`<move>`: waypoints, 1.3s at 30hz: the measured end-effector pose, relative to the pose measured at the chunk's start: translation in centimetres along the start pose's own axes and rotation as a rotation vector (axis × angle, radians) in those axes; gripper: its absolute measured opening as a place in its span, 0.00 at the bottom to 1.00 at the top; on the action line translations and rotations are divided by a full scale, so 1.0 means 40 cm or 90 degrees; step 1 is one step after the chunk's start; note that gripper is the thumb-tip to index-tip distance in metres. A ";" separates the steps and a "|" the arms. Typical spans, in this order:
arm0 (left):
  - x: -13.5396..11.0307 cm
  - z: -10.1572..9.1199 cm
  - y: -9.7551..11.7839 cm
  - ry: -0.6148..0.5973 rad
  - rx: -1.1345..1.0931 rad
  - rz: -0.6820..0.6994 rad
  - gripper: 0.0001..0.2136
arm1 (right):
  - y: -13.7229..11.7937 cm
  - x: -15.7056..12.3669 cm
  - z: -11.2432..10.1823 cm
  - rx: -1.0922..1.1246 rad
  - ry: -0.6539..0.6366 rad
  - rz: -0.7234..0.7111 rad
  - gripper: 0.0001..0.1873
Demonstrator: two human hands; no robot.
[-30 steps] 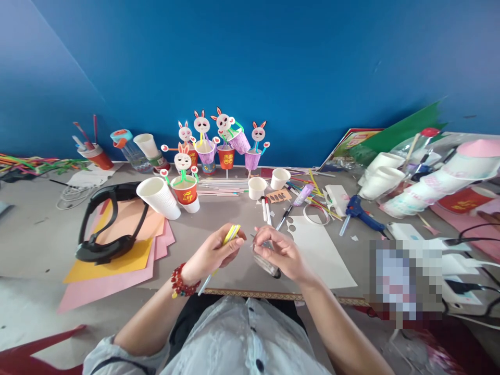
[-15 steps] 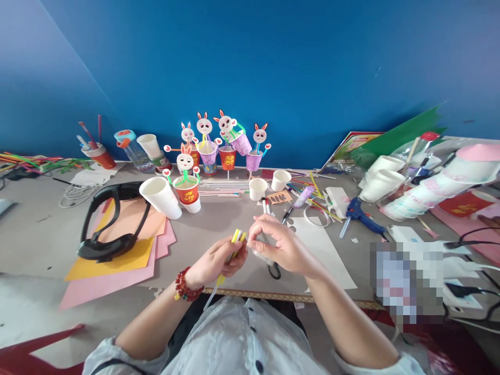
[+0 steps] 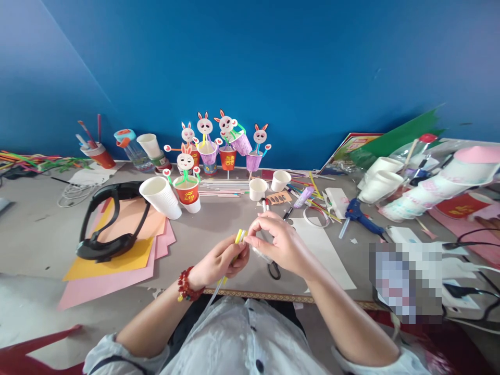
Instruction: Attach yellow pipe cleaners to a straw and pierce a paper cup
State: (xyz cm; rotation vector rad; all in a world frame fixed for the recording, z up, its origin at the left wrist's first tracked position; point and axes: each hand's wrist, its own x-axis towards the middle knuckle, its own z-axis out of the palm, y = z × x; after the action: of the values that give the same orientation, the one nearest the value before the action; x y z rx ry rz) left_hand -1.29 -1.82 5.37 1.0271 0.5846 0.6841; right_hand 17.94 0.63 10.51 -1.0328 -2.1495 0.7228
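Observation:
In the head view, my left hand (image 3: 227, 259) is closed around a small bundle of yellow and white straws (image 3: 238, 237). Their upper ends stick out above the thumb, and a pale, thin end trails below the fist toward my shirt. My right hand (image 3: 278, 240) has thumb and forefinger pinched at the top of the bundle; exactly which piece they grip is partly hidden. Under my right hand lie scissors, with a black handle (image 3: 274, 271) showing, and a white paper sheet (image 3: 328, 255) extends to its right.
Rabbit-faced paper cups (image 3: 186, 190) stand along the blue wall. A cup stack (image 3: 159, 197), black headset (image 3: 111, 247) and coloured paper (image 3: 105, 288) lie left. To the right are a blue glue gun (image 3: 363, 217), tape roll (image 3: 316, 216), cup tower (image 3: 437, 183) and power strip with cables.
My right fingertips have moved left and now meet the upper ends of the straws. My left hand has shifted slightly right, still holding the bundle.

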 end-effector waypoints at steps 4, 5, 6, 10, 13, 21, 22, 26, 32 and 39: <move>0.004 0.002 -0.001 0.002 0.017 -0.001 0.14 | -0.005 0.004 0.001 -0.035 0.010 0.013 0.06; 0.005 0.002 -0.001 0.001 0.023 -0.001 0.14 | -0.008 0.005 0.000 -0.044 0.012 0.015 0.06; 0.006 0.002 -0.002 0.000 0.029 0.001 0.14 | -0.011 0.007 0.000 -0.051 0.013 0.017 0.06; 0.007 0.002 -0.005 0.007 0.048 -0.001 0.15 | -0.019 0.012 0.000 -0.063 0.020 0.022 0.06; 0.007 0.004 -0.005 0.028 0.080 0.004 0.16 | -0.020 0.014 0.003 -0.068 0.028 0.021 0.06; 0.001 0.012 0.005 0.064 0.149 0.011 0.17 | -0.026 0.016 0.012 -0.122 0.050 0.017 0.07; 0.000 0.013 0.007 0.067 0.160 0.015 0.17 | -0.028 0.016 0.013 -0.132 0.054 0.013 0.07; -0.003 0.017 0.014 0.086 0.217 0.024 0.18 | -0.033 0.014 0.016 -0.168 0.065 0.011 0.09; -0.006 0.017 0.015 0.078 0.229 0.011 0.18 | -0.041 0.011 0.011 -0.195 0.069 0.022 0.11; -0.010 0.019 0.020 0.027 0.200 0.037 0.17 | -0.051 0.012 -0.006 -0.142 0.028 0.022 0.09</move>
State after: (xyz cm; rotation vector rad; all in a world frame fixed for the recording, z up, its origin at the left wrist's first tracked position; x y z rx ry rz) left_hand -1.17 -2.28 6.46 1.3289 0.7157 0.6792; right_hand 16.94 -0.02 12.23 -1.1909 -2.2156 0.4787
